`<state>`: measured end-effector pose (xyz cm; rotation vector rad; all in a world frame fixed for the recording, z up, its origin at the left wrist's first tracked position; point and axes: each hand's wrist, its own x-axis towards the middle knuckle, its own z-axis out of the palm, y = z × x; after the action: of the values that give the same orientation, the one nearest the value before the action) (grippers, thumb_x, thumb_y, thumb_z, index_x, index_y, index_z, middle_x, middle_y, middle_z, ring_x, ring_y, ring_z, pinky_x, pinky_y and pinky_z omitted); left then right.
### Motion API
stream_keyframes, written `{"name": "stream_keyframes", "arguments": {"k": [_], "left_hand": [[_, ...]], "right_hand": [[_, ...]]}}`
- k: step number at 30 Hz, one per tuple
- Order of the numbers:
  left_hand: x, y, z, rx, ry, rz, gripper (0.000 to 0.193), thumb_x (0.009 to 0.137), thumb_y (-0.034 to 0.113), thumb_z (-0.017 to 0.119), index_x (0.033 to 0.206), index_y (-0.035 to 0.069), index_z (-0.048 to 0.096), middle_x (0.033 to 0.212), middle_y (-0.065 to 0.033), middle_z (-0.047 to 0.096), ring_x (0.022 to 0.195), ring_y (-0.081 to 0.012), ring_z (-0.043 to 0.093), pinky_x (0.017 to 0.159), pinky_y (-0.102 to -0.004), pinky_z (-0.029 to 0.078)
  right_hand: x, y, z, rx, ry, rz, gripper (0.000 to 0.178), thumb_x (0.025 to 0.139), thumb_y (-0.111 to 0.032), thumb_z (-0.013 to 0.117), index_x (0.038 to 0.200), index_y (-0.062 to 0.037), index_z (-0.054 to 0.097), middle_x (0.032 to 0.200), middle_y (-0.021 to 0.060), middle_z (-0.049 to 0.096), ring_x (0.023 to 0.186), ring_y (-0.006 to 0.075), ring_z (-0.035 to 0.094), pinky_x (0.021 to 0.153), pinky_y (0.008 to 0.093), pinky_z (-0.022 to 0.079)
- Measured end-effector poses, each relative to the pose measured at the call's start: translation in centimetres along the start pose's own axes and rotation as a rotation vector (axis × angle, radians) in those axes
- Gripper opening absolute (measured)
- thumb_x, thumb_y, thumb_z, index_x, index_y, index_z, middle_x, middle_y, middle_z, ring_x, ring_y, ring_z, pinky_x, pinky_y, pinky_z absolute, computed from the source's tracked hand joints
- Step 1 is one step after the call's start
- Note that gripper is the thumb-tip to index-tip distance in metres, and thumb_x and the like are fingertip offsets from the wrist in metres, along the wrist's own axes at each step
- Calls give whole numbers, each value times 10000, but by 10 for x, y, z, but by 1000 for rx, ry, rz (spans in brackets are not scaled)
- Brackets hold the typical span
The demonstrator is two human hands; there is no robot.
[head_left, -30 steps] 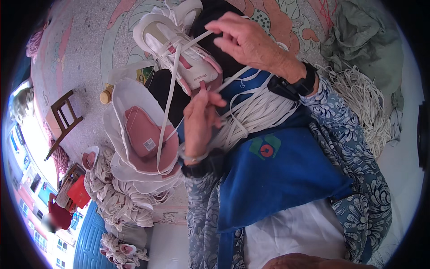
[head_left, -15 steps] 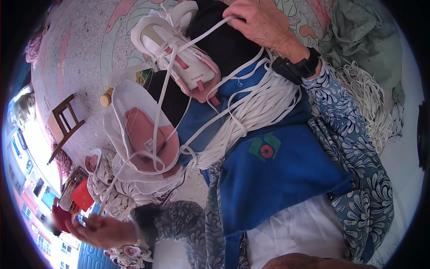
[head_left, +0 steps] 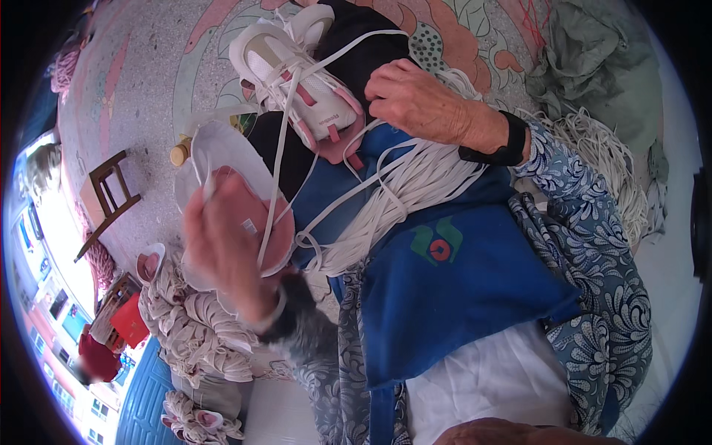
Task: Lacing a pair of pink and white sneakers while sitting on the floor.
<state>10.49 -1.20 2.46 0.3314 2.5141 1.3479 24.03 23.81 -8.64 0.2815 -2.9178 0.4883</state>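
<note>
Since half a second ago the left hand (head_left: 226, 248) has swung up from low at the left edge and now sits, blurred by motion, in front of the pink-lined shoe upper (head_left: 237, 200) that lies beside the lap; the right hand (head_left: 415, 100) has come down a little from the top edge to rest on the white and pink sneaker (head_left: 300, 81). The left hand pinches a white lace (head_left: 276, 159) that runs taut from its fingers up to the sneaker's eyelets (the exact grip is smeared, so how tightly the fingers close I cannot tell). The right hand lies curled over the sneaker's heel side, fingers bent against it and a loop of lace, with a black wristband (head_left: 504, 141) just behind it. The sneaker is tilted on the person's knee, toe pointing up and to the left, above a blue apron (head_left: 460, 289). A thick bundle of white laces (head_left: 393, 200) drapes across the apron between the two hands. To the lower left a heap of cream shoe uppers (head_left: 196, 326) sits on the patterned floor (head_left: 133, 96), near a small wooden stool (head_left: 107, 200). More loose white cord (head_left: 601, 163) lies at the right, beside the floral sleeve (head_left: 593, 245).
</note>
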Motion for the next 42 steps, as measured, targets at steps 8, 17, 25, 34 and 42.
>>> {"name": "stream_keyframes", "arguments": {"k": [8, 17, 25, 34, 42], "left_hand": [[35, -40, 80, 251, -132, 183, 187, 953, 180, 467, 968, 25, 571, 752, -131, 618, 644, -247, 556, 610, -367, 450], [52, -40, 71, 266, -112, 28, 201, 936, 184, 504, 900, -1, 574, 731, -174, 604, 681, -306, 594, 640, -376, 456], [52, -44, 71, 342, 87, 487, 160, 892, 141, 570, 912, 7, 654, 801, -178, 622, 698, -278, 595, 668, -356, 466], [17, -33, 61, -95, -177, -106, 278, 950, 249, 540, 944, 0, 662, 680, 47, 542, 583, -18, 404, 520, -188, 323], [31, -54, 70, -44, -280, -77, 241, 925, 216, 581, 928, -20, 634, 706, 27, 537, 657, -51, 435, 582, -215, 386]], "right_hand": [[8, -20, 2, -70, 55, -40, 51, 729, -126, 599, 748, -90, 629, 865, 34, 534, 938, 193, 511, 847, 343, 376], [-2, 30, -9, 108, 299, 218, 84, 770, -132, 606, 797, -55, 583, 851, 73, 534, 884, 256, 540, 775, 383, 431], [-22, 44, -10, 91, 123, 451, 118, 835, -75, 603, 928, -2, 604, 945, 100, 546, 852, 271, 571, 748, 340, 467], [11, 7, -14, 93, 103, 36, 149, 750, -29, 591, 899, -37, 585, 937, 74, 512, 842, 235, 571, 709, 338, 490], [13, 13, -8, 307, 105, 259, 88, 814, -74, 585, 870, -16, 551, 846, 123, 544, 727, 303, 584, 615, 384, 483]]}}
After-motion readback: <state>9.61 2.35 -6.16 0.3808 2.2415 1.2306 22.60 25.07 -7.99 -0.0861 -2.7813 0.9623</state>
